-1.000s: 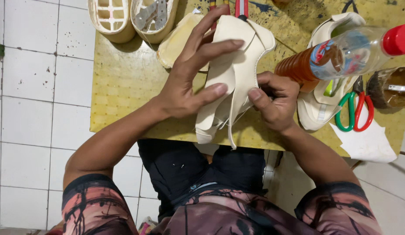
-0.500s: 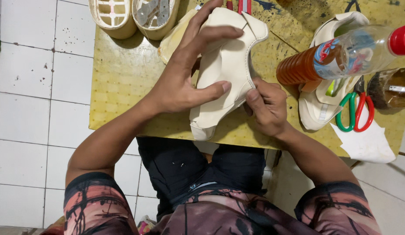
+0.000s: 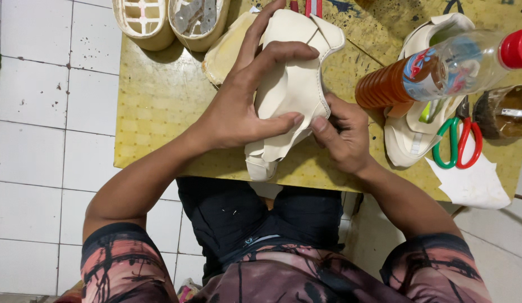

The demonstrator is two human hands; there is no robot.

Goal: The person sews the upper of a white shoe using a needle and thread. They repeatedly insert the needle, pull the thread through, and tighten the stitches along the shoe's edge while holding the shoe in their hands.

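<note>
A cream shoe upper lies tilted over the near edge of a yellow worktable. My left hand is spread over it, fingers pressing its top and thumb clamped on its lower side. My right hand pinches the upper's right edge between thumb and fingers. Under the upper, at its left, a cream insole-like piece shows.
Two pale shoe soles sit at the table's far left. A plastic bottle with amber liquid and a red cap lies across another cream upper. Red-and-green scissors, white paper and a brown jar are right. White tiled floor lies left.
The upper has been turned and shifted a little toward the table's far side. My left fingers have curled tighter over it, and my right hand has slid along its right edge.
</note>
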